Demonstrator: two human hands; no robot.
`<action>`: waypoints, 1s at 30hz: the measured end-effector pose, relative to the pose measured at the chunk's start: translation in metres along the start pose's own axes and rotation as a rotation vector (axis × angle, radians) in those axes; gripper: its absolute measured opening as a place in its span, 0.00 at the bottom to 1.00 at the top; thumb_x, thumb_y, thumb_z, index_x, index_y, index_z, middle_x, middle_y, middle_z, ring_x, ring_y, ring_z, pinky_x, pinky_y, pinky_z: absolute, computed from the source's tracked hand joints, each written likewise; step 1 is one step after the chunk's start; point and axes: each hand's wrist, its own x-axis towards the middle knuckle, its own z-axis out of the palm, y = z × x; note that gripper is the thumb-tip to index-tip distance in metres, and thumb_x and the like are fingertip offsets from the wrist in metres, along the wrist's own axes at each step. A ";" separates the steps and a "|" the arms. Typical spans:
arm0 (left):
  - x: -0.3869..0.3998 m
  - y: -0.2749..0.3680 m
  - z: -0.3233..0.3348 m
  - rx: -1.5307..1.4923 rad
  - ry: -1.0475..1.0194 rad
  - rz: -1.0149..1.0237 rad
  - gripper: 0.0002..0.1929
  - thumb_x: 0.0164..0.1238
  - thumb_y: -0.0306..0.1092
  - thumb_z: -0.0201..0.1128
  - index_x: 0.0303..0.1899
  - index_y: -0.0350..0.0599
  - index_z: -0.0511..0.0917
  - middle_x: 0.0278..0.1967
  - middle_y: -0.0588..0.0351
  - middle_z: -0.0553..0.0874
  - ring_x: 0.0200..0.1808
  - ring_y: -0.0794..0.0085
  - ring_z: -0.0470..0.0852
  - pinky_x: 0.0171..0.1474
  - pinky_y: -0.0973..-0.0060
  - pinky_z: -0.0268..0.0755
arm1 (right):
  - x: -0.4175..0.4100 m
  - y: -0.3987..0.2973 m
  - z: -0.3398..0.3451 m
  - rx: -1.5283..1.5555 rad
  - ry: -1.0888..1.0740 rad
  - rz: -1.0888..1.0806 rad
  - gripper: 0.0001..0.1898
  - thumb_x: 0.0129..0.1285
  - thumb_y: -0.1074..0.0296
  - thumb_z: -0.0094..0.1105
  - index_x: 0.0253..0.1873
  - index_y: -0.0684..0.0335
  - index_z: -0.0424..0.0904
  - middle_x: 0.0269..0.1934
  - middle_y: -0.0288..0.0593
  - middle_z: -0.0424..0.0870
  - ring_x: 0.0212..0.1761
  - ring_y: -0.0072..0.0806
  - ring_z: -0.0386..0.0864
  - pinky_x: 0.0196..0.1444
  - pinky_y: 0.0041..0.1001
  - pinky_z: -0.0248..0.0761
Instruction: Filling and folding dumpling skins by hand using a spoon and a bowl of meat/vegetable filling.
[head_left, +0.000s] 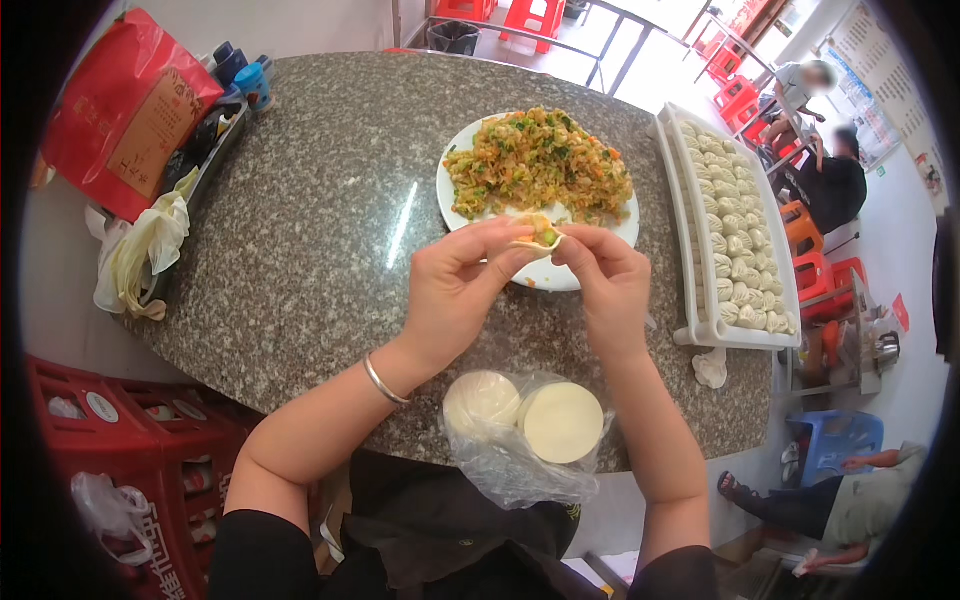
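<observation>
Both my hands pinch the edges of one round dough wrapper (543, 249) with chopped vegetable filling in it, held over the near edge of a white plate (450, 196). My left hand (457, 289), with a silver bangle below its wrist, grips the wrapper's left side. My right hand (611, 289) pinches its right side. A large heap of chopped vegetable filling (551, 161) lies on the plate. Between my forearms, two stacks of round wrappers (562, 422) sit in a clear plastic bag (517, 480) at the near edge of the granite table (322, 187).
A white plastic tray (787, 289) on the right holds rows of pleated dumplings (731, 225). A red bag (127, 112) and a dark tray (210, 150) with a cloudy plastic glove (150, 240) are on the left. Red crates (112, 450) stand below. Several people are at the right.
</observation>
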 end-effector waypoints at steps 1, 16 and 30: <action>0.000 0.001 0.001 -0.003 -0.003 -0.002 0.10 0.66 0.24 0.61 0.47 0.34 0.80 0.49 0.50 0.82 0.47 0.74 0.81 0.51 0.78 0.76 | 0.000 -0.002 -0.004 -0.017 -0.029 0.013 0.09 0.63 0.75 0.61 0.46 0.72 0.80 0.38 0.39 0.83 0.40 0.19 0.79 0.44 0.19 0.72; 0.000 0.005 0.004 -0.038 -0.063 -0.125 0.06 0.65 0.23 0.61 0.41 0.33 0.82 0.48 0.49 0.82 0.46 0.74 0.82 0.48 0.79 0.77 | -0.003 0.002 -0.008 -0.318 -0.022 -0.195 0.06 0.59 0.72 0.63 0.38 0.68 0.82 0.34 0.41 0.84 0.38 0.23 0.79 0.44 0.24 0.71; 0.000 0.009 0.004 -0.002 -0.032 -0.237 0.07 0.62 0.26 0.65 0.39 0.35 0.80 0.40 0.51 0.85 0.39 0.78 0.83 0.41 0.82 0.78 | -0.004 0.001 -0.010 -0.371 -0.018 -0.096 0.06 0.60 0.71 0.62 0.37 0.69 0.81 0.31 0.40 0.83 0.35 0.22 0.78 0.41 0.24 0.70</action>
